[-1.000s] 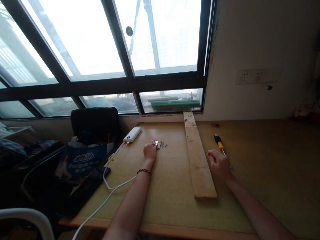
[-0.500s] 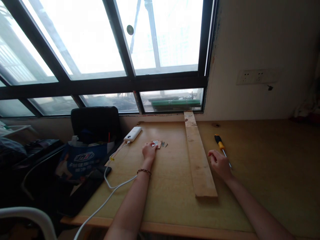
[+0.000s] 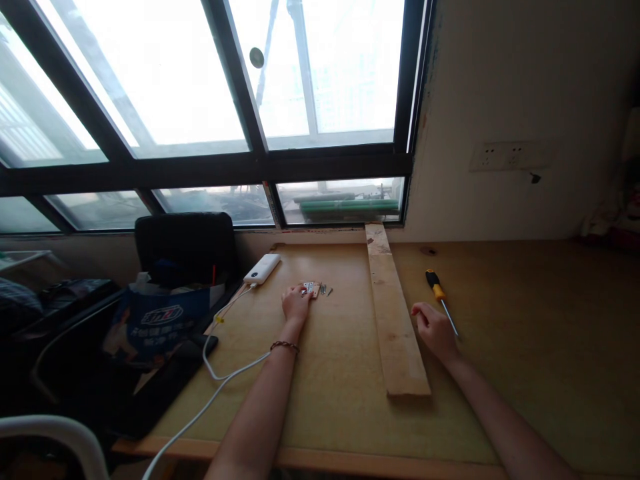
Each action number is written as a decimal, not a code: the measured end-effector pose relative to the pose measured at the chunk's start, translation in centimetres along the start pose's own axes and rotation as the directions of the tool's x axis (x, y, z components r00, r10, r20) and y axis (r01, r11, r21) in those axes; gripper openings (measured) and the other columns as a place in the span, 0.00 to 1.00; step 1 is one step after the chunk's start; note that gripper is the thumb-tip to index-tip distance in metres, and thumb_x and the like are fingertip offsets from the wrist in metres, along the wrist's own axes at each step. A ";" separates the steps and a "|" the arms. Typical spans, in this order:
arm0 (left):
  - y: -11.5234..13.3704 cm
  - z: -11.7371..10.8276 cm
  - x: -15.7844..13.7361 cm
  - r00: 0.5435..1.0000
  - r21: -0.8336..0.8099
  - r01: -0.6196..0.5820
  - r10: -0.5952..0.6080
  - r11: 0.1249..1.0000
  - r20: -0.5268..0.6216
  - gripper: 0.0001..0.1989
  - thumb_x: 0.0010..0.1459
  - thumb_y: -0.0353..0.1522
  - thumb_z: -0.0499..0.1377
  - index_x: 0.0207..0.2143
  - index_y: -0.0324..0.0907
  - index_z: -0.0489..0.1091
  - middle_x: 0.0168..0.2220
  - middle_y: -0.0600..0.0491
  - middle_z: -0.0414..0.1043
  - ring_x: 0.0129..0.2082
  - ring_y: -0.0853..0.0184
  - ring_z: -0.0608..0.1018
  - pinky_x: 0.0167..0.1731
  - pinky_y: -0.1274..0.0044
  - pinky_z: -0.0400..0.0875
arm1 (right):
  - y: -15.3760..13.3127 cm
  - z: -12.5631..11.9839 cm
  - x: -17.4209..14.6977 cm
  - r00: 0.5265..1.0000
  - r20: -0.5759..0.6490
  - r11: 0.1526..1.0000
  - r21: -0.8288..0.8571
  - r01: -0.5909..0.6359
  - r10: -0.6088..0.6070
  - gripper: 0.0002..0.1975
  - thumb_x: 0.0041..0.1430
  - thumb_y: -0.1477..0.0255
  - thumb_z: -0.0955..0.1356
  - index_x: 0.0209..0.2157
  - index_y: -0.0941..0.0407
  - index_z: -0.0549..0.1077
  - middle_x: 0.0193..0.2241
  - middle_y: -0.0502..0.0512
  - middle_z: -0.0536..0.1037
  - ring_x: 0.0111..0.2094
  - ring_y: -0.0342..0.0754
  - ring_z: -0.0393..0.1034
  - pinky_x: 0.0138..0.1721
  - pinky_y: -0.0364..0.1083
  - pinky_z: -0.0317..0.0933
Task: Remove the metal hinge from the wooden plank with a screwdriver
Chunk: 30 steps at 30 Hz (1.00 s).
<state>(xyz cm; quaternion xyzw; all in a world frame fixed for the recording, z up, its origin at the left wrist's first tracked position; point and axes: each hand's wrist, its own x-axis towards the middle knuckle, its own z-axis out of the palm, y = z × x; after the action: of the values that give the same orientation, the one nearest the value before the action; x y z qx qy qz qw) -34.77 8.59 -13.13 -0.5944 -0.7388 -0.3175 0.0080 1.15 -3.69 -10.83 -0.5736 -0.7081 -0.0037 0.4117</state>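
My left hand (image 3: pixel 296 304) rests on the table with its fingers closed at the edge of a small metal hinge (image 3: pixel 312 287), a flat silver piece with holes; the fingertips hide part of it. Several screws (image 3: pixel 324 290) lie just right of the hinge. My right hand (image 3: pixel 436 329) is curled beside the right edge of a long wooden board (image 3: pixel 395 313), and no object shows in its fingers. A screwdriver (image 3: pixel 439 291) with a black and yellow handle lies just beyond that hand, its shaft pointing toward me.
A white power bank (image 3: pixel 263 269) with a white cable (image 3: pixel 213 373) lies at the table's left side. Left of the table (image 3: pixel 340 413) stand a black chair (image 3: pixel 185 243) and a blue bag (image 3: pixel 163 320). Windows and a wall socket (image 3: pixel 510 155) are behind.
The whole view has shifted slightly, so things appear a little further left. Both hands keep nearly the same places beside the hinge and the board.
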 end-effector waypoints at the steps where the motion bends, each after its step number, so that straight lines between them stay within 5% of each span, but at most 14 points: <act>1: 0.0 0.0 0.0 1.000 -0.003 0.003 -0.003 1.000 -0.001 0.15 0.50 0.40 0.55 0.36 0.41 0.72 0.38 0.48 0.69 0.37 0.61 0.68 0.40 0.74 0.61 | 0.0 0.0 0.0 1.000 0.003 1.000 -0.003 -0.002 0.002 0.09 0.53 0.79 0.58 0.29 0.55 0.67 0.26 0.52 0.73 0.29 0.46 0.68 0.33 0.42 0.57; 30: 0.4 0.1 -0.2 0.996 0.051 -0.086 0.087 0.995 -0.034 0.14 0.49 0.39 0.54 0.32 0.39 0.70 0.35 0.46 0.70 0.38 0.60 0.69 0.42 0.72 0.60 | 0.6 0.3 -0.2 1.000 0.000 1.000 -0.002 -0.015 0.015 0.09 0.52 0.79 0.57 0.28 0.55 0.67 0.26 0.52 0.73 0.28 0.46 0.68 0.33 0.42 0.57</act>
<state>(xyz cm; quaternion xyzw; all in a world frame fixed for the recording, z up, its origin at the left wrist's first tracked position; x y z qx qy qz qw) -34.27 8.52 -13.11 -0.6197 -0.7197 -0.3092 0.0495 1.46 -3.54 -11.42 -0.5794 -0.7037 -0.0014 0.4111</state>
